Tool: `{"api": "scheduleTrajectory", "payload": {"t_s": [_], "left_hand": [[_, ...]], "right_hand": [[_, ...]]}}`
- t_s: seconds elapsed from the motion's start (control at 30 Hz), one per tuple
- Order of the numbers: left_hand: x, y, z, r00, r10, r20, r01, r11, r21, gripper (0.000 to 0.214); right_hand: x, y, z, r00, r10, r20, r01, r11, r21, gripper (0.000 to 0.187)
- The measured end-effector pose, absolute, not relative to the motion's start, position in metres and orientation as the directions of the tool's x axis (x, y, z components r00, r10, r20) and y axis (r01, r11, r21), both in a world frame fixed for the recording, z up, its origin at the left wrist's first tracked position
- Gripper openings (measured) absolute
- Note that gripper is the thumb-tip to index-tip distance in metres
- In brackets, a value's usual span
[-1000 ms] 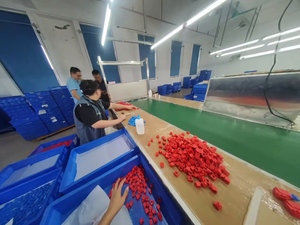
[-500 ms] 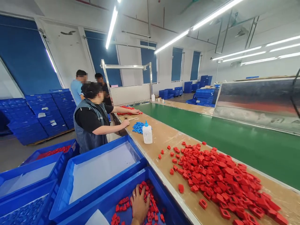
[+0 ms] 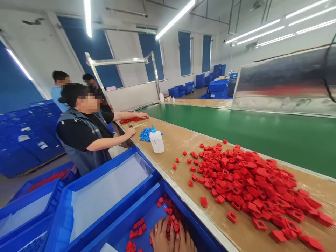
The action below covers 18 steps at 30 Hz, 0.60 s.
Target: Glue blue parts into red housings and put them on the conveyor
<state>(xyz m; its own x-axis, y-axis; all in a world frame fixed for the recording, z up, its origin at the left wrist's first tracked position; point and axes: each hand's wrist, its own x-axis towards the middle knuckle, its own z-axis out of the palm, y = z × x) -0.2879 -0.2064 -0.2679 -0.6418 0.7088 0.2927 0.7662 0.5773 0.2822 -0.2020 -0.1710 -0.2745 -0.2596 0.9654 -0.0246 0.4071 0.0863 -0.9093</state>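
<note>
Inside the near blue bin (image 3: pixel 126 224), my left hand (image 3: pixel 162 237), with a ring on one finger, lies palm down with its fingers stretched out. Close beside it, my right hand (image 3: pixel 185 242) reaches in from the bottom edge, fingers extended. Both hands touch a cluster of small red blocks (image 3: pixel 173 224), partly hidden under the fingers. A second group of red blocks (image 3: pixel 138 227) lies to the left on the bin floor. On the bench to the right is a large heap of red hollow blocks (image 3: pixel 244 178).
A white bottle with blue cap (image 3: pixel 156 140) stands by blue pieces (image 3: pixel 145 134) on the bench (image 3: pixel 170 143). Beyond runs a green conveyor belt (image 3: pixel 199 117). A paper-lined blue bin (image 3: pixel 105 196) sits left; a co-worker (image 3: pixel 84 133) reaches over red pieces.
My right hand has come into view in the bin beside the left. My left hand has moved down and slightly right. The camera view has shifted downward and to the right.
</note>
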Motion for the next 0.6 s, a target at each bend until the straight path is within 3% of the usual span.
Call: {"api": "scheduleTrajectory", "payload": {"t_s": [0.13, 0.27, 0.4, 0.6], "left_hand": [[-0.308, -0.221, -0.27, -0.631, 0.684, 0.366, 0.775, 0.572, 0.269, 0.039], [-0.319, -0.222, -0.283, -0.66, 0.627, 0.415, 0.744, 0.624, 0.241, 0.045], [-0.308, -0.212, -0.293, -0.719, 0.584, 0.377, 0.695, 0.597, 0.4, 0.048], [-0.295, -0.208, -0.28, -0.791, 0.503, 0.349, 0.586, 0.455, 0.67, 0.047]], "right_hand": [[-0.2, -0.167, -0.291, -0.292, 0.939, 0.182, 0.53, 0.317, -0.787, 0.047], [-0.208, -0.158, -0.286, -0.35, 0.907, 0.235, 0.558, 0.404, -0.725, 0.045], [-0.213, -0.155, -0.274, -0.362, 0.904, 0.228, 0.548, 0.404, -0.732, 0.044], [-0.204, -0.157, -0.265, -0.342, 0.929, 0.141, 0.37, 0.271, -0.889, 0.037]]}}
